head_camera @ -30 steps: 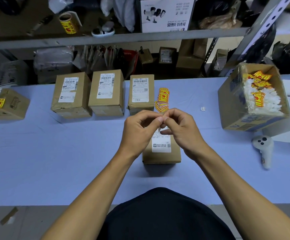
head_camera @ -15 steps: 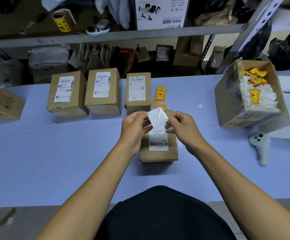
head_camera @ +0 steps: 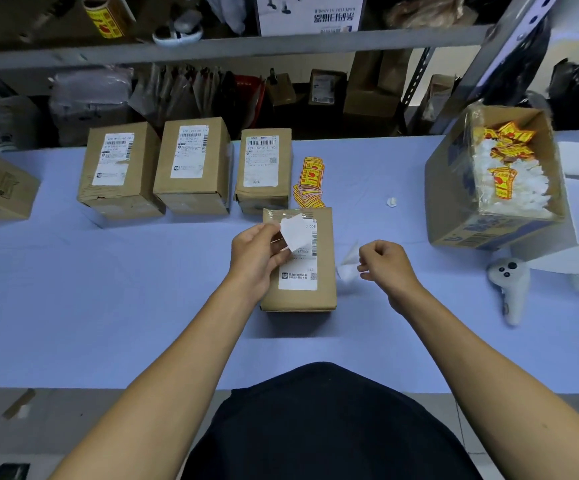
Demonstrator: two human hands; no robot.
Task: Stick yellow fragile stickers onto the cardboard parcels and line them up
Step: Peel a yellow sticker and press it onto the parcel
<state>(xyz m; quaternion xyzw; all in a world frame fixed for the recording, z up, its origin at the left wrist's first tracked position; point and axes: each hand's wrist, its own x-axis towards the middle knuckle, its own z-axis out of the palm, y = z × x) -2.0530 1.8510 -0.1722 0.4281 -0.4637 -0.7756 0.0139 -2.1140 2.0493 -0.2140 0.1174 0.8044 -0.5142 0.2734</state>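
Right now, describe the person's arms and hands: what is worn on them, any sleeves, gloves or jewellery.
Both forearms are bare all the way up to the frame's lower edge; no sleeves show. The left hand and right hand wear no gloves, and no rings, watch or wristbands are visible. The only clothing in view is a dark, plain garment over the torso, between the arms.

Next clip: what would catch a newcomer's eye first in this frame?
Probably the two hands at centre: the left hand pinches a white-faced sticker over the nearest parcel, while the right hand pulls a white backing scrap aside. Next, the open carton at right, full of white backings and yellow stickers, and three unstickered parcels lined up at the table's far edge.
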